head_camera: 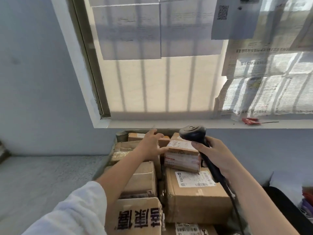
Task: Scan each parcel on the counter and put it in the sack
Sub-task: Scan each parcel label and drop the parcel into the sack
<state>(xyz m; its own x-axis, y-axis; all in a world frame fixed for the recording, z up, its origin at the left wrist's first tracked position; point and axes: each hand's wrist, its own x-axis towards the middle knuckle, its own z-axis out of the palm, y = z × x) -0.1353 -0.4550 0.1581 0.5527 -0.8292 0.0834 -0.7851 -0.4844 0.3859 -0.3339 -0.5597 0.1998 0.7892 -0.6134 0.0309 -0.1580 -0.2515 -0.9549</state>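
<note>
Several brown cardboard parcels lie packed in a grey-green sack (120, 133) below the window sill. My left hand (150, 143) reaches over them with fingers spread, its fingertips against the left end of a small taped parcel (182, 156) that lies on top of a large box (194, 199) with a white label. My right hand (210, 155) grips the handle of a black barcode scanner (193, 134), whose head sits just above the small parcel. The scanner's cable runs down past my right forearm.
A box with large black printed characters (138, 216) is nearest me. A grey concrete ledge (47, 175) extends left of the sack. The white window sill (186, 123) holds a red packet (250, 120). Papers cover the window. Dark and coloured items sit at the lower right (306, 197).
</note>
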